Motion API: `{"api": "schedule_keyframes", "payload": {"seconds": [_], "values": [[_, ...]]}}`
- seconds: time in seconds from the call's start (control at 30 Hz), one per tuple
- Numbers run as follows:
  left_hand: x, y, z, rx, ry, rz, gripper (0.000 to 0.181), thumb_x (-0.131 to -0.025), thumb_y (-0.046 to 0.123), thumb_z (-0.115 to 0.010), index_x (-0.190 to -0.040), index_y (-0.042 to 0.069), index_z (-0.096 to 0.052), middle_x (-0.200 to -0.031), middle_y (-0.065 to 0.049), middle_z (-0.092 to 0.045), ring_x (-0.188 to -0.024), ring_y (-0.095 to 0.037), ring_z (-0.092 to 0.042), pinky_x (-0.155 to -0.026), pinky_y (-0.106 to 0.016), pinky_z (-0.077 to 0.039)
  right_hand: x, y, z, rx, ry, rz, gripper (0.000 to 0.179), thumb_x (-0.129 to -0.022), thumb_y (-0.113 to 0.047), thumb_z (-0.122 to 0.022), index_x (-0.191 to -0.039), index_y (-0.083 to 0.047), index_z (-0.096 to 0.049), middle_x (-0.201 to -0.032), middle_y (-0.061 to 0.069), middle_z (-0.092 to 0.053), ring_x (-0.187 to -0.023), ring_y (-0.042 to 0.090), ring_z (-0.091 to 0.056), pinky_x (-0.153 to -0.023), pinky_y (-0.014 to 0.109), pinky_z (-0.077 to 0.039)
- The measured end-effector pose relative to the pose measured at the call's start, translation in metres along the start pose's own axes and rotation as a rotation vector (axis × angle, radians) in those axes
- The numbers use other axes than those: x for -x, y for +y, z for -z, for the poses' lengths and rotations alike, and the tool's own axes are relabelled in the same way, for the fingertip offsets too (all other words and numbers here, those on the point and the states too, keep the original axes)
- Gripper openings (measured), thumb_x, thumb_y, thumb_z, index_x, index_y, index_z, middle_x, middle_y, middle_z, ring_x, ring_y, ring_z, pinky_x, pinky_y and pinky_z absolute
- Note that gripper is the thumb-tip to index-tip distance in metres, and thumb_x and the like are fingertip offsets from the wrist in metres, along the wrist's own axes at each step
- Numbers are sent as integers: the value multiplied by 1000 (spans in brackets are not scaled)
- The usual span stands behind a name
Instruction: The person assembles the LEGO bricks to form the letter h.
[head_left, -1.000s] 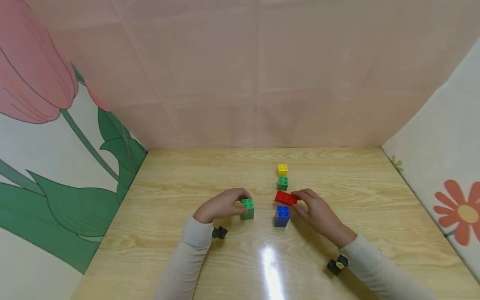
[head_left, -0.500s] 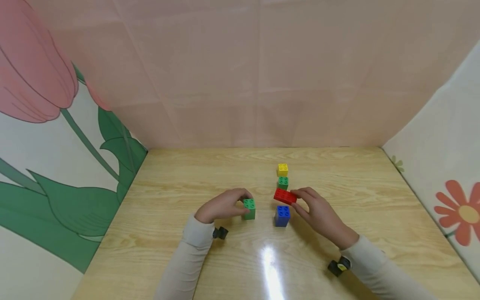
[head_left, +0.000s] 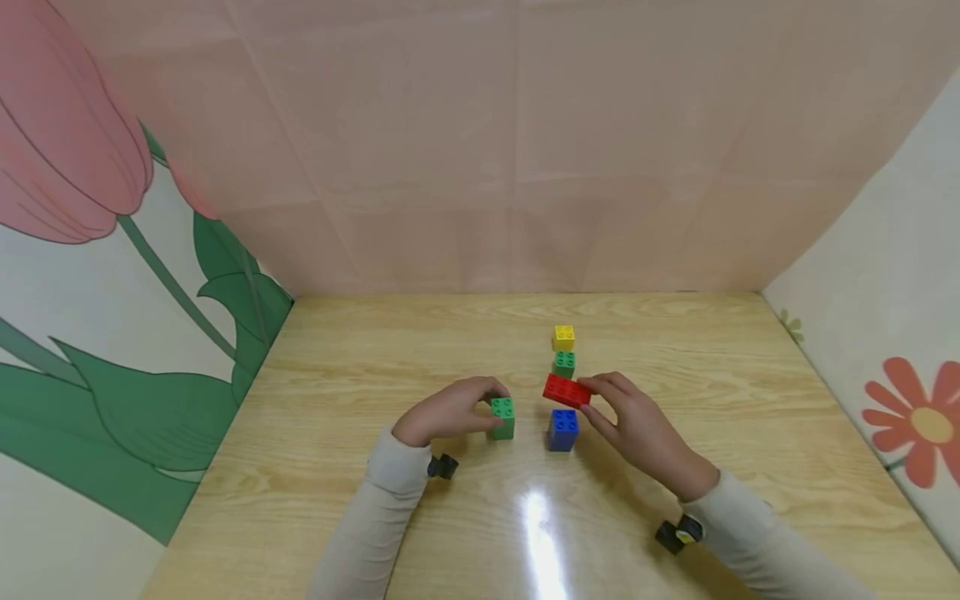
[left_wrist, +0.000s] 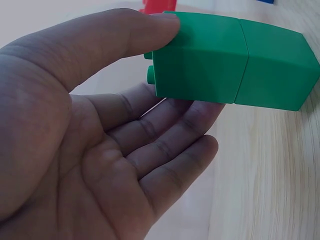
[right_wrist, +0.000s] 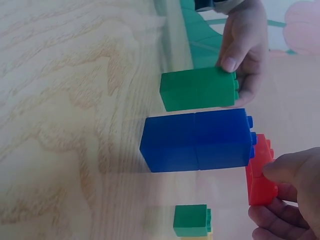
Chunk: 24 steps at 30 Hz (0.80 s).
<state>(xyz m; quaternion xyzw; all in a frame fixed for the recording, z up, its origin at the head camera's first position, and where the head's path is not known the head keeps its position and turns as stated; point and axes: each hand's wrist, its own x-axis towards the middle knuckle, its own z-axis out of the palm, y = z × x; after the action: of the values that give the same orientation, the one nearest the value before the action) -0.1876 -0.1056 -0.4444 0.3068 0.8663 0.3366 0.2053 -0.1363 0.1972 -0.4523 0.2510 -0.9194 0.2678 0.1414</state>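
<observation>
My left hand (head_left: 450, 408) pinches a stack of two green building blocks (head_left: 504, 423) between thumb and fingers. The left wrist view shows the seam between the blocks (left_wrist: 210, 65), with the thumb near the studded end. A long red building block (head_left: 566, 392) is pinched at its right end by my right hand (head_left: 637, 429). It is raised off the table, behind the upright blue stack (head_left: 563, 433) in the head view. In the right wrist view, the red block (right_wrist: 259, 167) overlaps the studded top of the two blue blocks (right_wrist: 195, 142), which stand between both hands.
Behind the red block, a small green block (head_left: 564, 364) and a yellow block (head_left: 563, 337) stand in line on the wooden table (head_left: 360, 358). A pink sheet (head_left: 517, 167) rises along the back edge, and flower-printed panels (head_left: 157, 417) flank both sides.
My right hand has lifted the red block off the table and shifted it slightly left. The left hand has moved the green stack a little to the right. The other blocks have stayed put.
</observation>
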Motion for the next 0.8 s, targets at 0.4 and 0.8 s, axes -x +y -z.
{"api": "schedule_keyframes", "payload": {"seconds": [0.4, 0.8], "values": [[-2, 2, -5, 2, 2, -37, 31, -92, 22, -69, -121, 15, -60, -111, 11, -60, -109, -9, -56, -94, -34, -49, -1, -11, 4, -6, -7, 16, 41, -88, -18, -74, -125, -8, -61, -116, 2, -59, -97, 17, -61, -79, 37, -56], [-4, 6, -7, -33, 2, -63, 33, -92, 25, -68, -123, 14, -60, -113, 10, -60, -111, -9, -55, -96, -34, -47, 0, -21, 6, -28, 2, 66, 40, -88, -17, -74, -125, -8, -62, -118, 1, -59, -101, 17, -61, -82, 36, -55]]}}
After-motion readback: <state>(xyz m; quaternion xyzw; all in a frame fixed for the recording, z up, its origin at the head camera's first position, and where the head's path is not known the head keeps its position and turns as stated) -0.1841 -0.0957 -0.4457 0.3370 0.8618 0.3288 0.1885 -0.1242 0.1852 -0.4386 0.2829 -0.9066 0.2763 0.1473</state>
